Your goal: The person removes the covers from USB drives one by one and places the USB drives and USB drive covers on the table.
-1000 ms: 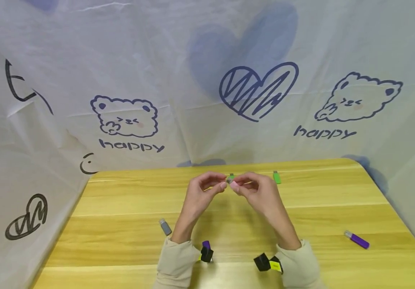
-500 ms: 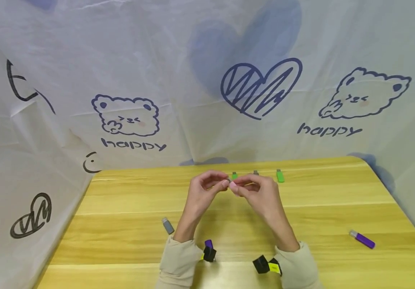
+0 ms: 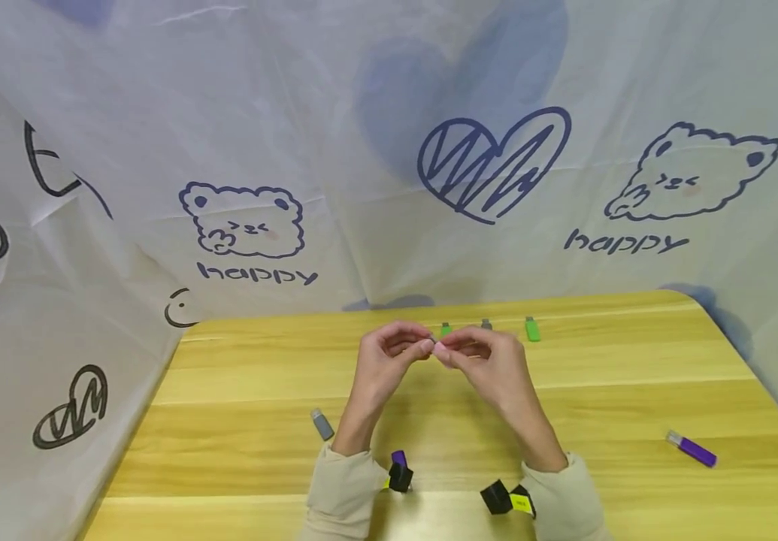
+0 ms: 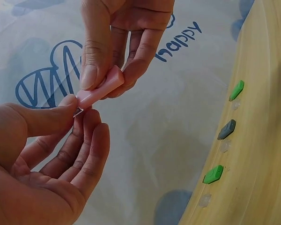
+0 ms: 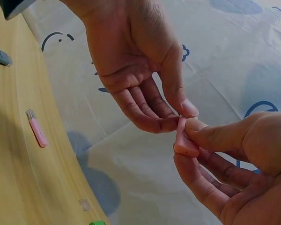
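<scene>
Above the back of the table, my two hands meet at a pink USB stick [image 4: 102, 88]. My right hand [image 3: 497, 368] pinches its pink body between thumb and fingers. My left hand [image 3: 380, 368] pinches the metal connector end [image 4: 78, 111], thumb on top and fingertip beneath. In the head view the fingers hide almost all of the stick. Behind the hands lie a green USB stick [image 3: 446, 328], a grey one [image 3: 486, 324] and another green one [image 3: 532, 329].
A grey USB stick [image 3: 322, 424] lies left of the left forearm, a purple one [image 3: 691, 449] at the right. Another purple item [image 3: 398, 457] shows by the left wrist camera. The right wrist view shows a second pink stick [image 5: 37, 132] on the table. Small clear pieces [image 4: 204, 200] lie beside the back sticks.
The held stick has turned, and its metal end shows less between the fingertips. The grey stick at the back has come into sight behind the right hand as the head view shifted slightly.
</scene>
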